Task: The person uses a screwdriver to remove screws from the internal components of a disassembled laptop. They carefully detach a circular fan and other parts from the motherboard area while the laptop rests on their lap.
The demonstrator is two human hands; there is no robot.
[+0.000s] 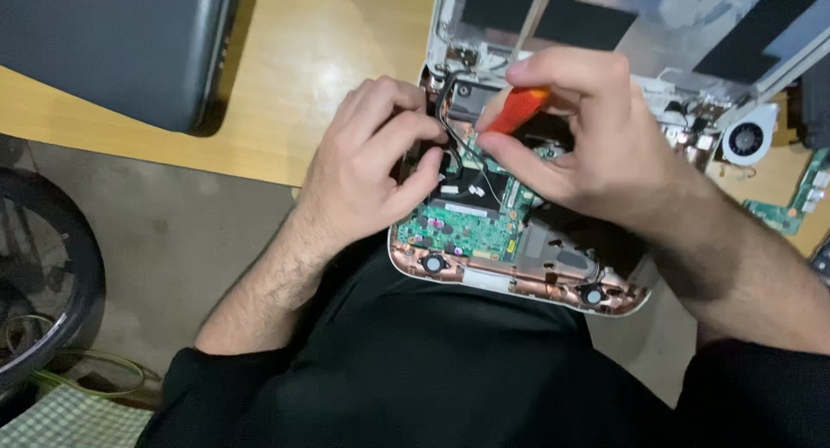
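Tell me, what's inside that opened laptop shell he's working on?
Inside the opened laptop shell: a green circuit board, black cables and two small round speakers. The left hand and the right hand, holding a red-handled screwdriver, cover the middle.

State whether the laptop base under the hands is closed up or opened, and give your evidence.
Opened: the laptop base has no cover, so its green circuit board and black cables lie exposed.

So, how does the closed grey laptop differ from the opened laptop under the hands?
The closed grey laptop lies shut and dark, untouched at the far left of the wooden table. The opened laptop shows its green circuit board and overhangs the table's near edge. The left hand rests on it; the right hand holds a red-handled screwdriver over it. Both rest on the same table.
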